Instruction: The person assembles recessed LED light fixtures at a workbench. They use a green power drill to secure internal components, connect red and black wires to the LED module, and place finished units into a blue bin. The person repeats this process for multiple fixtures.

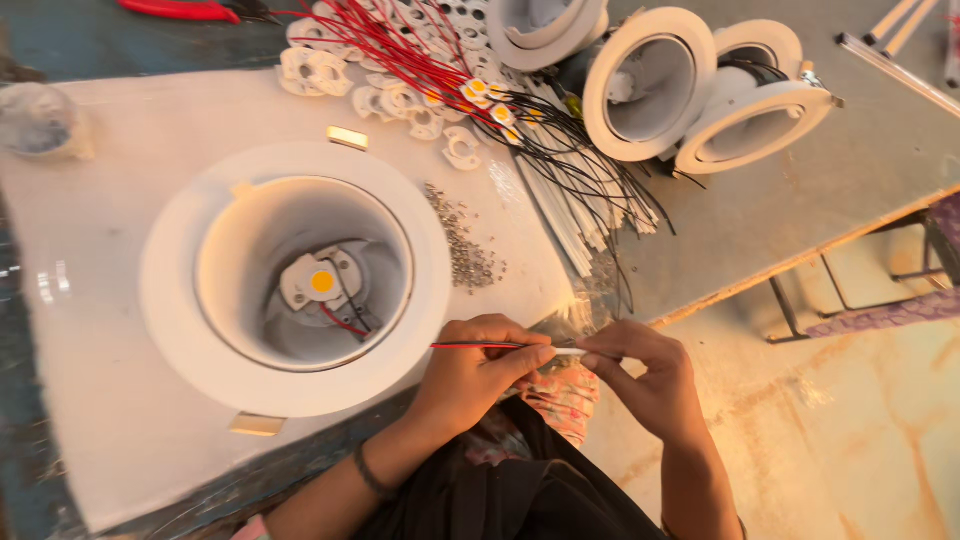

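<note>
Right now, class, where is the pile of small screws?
In the head view, the screws lie on the white sheet, just right of the big lamp housing, above the left hand.

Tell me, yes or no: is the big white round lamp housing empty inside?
No: the white round lamp housing holds a yellow-centred light chip.

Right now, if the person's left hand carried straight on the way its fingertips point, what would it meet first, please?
The left hand points rightward along the red and black wire, so it would likely first meet the right hand's fingertips, which sit just ahead.
</note>
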